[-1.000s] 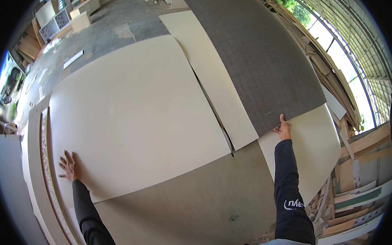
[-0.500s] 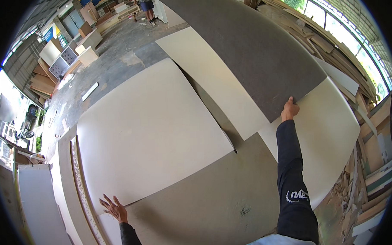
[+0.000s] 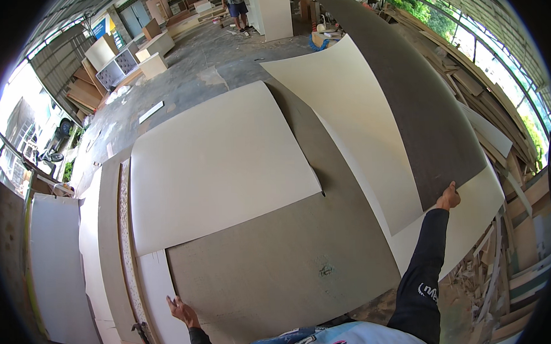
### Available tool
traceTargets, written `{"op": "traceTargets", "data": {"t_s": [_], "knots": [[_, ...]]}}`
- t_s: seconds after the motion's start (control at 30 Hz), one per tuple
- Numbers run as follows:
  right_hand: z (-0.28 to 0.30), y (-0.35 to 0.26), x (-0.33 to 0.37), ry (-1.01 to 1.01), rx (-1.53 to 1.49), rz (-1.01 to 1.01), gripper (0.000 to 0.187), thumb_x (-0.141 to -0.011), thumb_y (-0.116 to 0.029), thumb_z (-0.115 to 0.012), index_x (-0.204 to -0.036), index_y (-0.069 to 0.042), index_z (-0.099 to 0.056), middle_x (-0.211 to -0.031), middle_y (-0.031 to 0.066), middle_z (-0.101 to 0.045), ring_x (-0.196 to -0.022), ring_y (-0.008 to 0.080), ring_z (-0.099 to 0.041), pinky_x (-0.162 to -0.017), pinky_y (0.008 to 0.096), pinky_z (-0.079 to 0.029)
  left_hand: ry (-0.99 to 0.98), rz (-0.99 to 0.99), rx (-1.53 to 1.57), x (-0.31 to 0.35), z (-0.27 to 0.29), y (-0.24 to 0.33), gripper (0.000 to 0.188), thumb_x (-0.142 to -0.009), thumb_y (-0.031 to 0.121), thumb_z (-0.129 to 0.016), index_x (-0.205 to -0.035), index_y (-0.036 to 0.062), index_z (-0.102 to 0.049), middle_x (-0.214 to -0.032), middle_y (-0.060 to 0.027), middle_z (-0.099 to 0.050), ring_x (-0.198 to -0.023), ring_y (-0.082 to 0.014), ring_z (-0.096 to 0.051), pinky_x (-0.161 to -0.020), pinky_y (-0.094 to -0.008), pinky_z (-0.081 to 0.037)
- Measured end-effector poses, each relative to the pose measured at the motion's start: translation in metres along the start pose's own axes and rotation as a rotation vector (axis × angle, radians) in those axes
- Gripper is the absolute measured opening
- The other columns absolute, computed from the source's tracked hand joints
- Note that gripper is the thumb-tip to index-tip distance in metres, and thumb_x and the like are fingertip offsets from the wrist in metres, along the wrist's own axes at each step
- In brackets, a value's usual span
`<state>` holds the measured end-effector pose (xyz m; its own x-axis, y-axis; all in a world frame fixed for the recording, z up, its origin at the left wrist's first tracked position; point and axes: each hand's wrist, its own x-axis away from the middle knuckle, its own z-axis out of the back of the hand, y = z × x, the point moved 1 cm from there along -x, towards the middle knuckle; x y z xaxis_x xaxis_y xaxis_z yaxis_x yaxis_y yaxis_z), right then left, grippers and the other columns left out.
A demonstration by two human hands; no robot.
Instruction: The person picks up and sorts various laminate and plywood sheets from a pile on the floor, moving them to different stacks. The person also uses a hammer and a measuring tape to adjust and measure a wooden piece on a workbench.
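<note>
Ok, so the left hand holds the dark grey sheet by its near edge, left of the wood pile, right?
Not quite: the head view shows the right hand holding the dark grey sheet by its near edge, left of the wood pile.

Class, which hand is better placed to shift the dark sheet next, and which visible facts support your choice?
The right hand, most likely: it grips the near edge of the dark sheet, thumb on top. The left hand is by the brown board's left edge, well away from that sheet.
</note>
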<state>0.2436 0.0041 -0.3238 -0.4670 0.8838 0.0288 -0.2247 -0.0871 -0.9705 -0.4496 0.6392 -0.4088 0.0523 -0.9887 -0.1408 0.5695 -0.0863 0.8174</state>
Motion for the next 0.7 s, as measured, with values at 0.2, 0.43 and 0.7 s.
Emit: {"op": "traceTargets", "data": {"t_s": [0.2, 0.43, 0.7], "knots": [[0.095, 0.041, -0.048, 0.031, 0.009, -0.028, 0.049, -0.086, -0.033, -0.065, -0.100, 0.015, -0.062, -0.104, 0.0239, -0.064, -0.096, 0.0327, -0.062, -0.083, 0.0382, -0.048, -0.362, 0.413, 0.666, -0.002, -0.097, 0.063, 0.045, -0.090, 0.031, -0.051, -0.119, -0.0047, -0.050, -0.105, -0.0181, -0.060, -0.095, -0.0302, -0.062, -0.080, -0.0389, -0.050], [0.181, 0.095, -0.070, 0.073, 0.196, -0.002, 0.048, -0.088, -0.034, -0.062, -0.091, 0.014, -0.063, -0.096, 0.0232, -0.065, -0.085, 0.0333, -0.063, -0.075, 0.0437, -0.048, -0.625, 0.432, 0.776, 0.055, -0.188, 0.148, 0.042, -0.090, 0.026, -0.053, -0.119, -0.0041, -0.051, -0.105, -0.0165, -0.061, -0.093, -0.0286, -0.063, -0.078, -0.0370, -0.050], [0.203, 0.139, -0.104, 0.100, -0.003, 0.069, 0.055, -0.085, -0.040, -0.066, -0.073, 0.013, -0.060, -0.072, 0.0176, -0.063, -0.064, 0.0280, -0.055, -0.065, 0.0406, -0.045, -1.177, -0.147, 0.593, 0.350, -0.201, 0.302, 0.039, -0.087, 0.020, -0.061, -0.121, 0.0024, -0.053, -0.117, -0.0131, -0.057, -0.094, -0.0224, -0.060, -0.081, -0.0338, -0.049]]}}
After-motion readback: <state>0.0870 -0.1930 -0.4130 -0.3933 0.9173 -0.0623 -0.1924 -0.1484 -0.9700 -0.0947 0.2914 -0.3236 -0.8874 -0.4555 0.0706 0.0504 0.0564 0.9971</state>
